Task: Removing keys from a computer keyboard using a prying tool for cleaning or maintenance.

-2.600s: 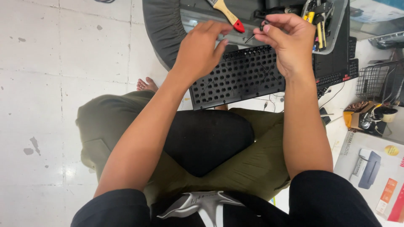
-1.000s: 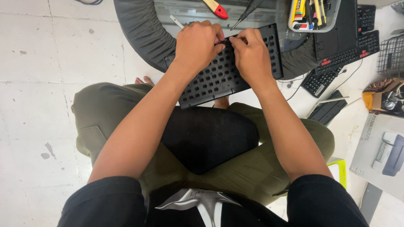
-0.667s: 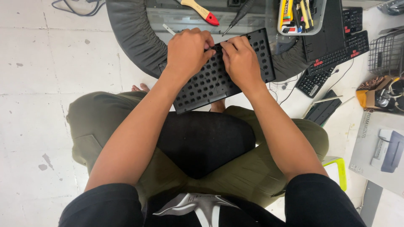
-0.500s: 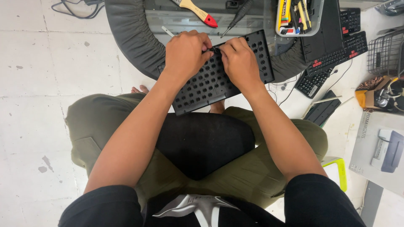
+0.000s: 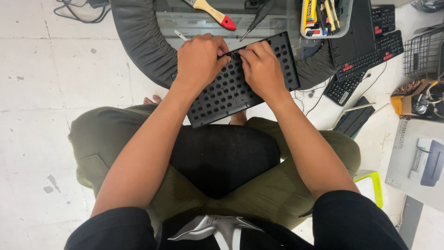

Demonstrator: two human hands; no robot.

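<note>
Matt black plastic for the keyboard frame (image 5: 243, 81), pierced with rows of round holes, gripped at its far edge by bare left hand (image 5: 200, 59) and right hand (image 5: 262, 69). Smooth clear glass for the tabletop (image 5: 273, 21) at 12 o'clock, rimmed in soft grey padding (image 5: 138, 44), perhaps cloth or leather-like. Pale bare wood with a glossy red collar for the brush (image 5: 210, 11). Thin dark metal wire for the basket (image 5: 423, 51) at 2 o'clock. Printed cardboard for the box (image 5: 416, 162) at 3 o'clock. Dull olive cloth for the trousers (image 5: 111, 148). Scuffed, stained pale tile for the floor (image 5: 46, 83).
</note>
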